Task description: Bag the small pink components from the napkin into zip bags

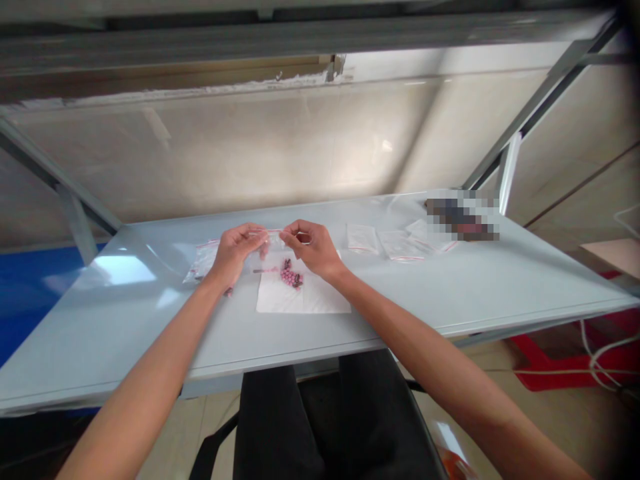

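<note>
Between my two hands is a small clear zip bag (274, 239) with a red line along its top edge. My left hand (239, 248) pinches the bag's left end, fingers closed on it. On the other end, my right hand (309, 245) grips with thumb and forefinger. Just below the hands lies a small heap of pink and dark beads (291, 275), partly on a white sheet (280, 301). Beside my left hand rests a stack of clear zip bags (200, 259), partly covered by the hand. A small dark reddish piece (229, 292) lies by my left wrist.
Several flat zip bags (400, 245) lie to the right on the grey-white table (475, 287). A blurred-out object (463, 219) sits at the back right corner. Metal frame bars rise at both sides, and a wall (280, 147) stands behind.
</note>
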`<state>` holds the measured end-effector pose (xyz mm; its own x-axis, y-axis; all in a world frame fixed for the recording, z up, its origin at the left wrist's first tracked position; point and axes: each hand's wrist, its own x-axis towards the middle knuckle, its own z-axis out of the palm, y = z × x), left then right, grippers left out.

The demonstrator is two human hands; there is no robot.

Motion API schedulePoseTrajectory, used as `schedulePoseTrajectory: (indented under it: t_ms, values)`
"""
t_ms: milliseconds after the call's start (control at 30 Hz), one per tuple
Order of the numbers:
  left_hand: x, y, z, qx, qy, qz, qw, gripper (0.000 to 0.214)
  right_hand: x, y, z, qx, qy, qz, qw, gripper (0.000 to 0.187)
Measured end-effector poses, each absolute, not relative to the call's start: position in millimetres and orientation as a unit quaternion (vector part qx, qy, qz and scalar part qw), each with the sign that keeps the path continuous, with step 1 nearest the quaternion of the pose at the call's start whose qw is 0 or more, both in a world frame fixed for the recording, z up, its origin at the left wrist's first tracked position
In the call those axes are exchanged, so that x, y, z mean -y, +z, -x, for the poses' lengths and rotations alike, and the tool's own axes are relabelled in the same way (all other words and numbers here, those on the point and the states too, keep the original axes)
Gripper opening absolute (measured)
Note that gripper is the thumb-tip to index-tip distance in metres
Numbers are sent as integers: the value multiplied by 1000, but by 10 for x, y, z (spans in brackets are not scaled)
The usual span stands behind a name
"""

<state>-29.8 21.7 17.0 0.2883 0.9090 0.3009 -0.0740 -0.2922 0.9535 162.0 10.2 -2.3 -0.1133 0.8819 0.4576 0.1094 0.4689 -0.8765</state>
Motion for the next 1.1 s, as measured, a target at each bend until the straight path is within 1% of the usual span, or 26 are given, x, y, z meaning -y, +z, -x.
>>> schedulePoseTrajectory:
  t_ms: [167,333,433,600,700,967,1100]
  values:
    - [-166,209,261,-374,474,-661,446,23,-50,9,-1594,674,350,360,542,39]
    - [-163,214,262,-386,464,-671,430,24,-25,35,-1582,678,345,377,529,36]
    - [-177,203,266,-395,476,-663,422,22,-22,58,-1598,696,321,372,524,38]
    - [-202,212,271,-377,508,-637,440,21,6,121,-1633,709,279,370,531,43]
    - [-199,235,267,-364,505,-633,460,20,26,144,-1640,712,270,373,529,45]
    - [-228,260,350,-353,522,-648,426,21,-4,128,-1663,699,245,375,558,41]
    - [-170,378,408,-367,485,-690,392,30,7,146,-1686,698,205,373,576,42]
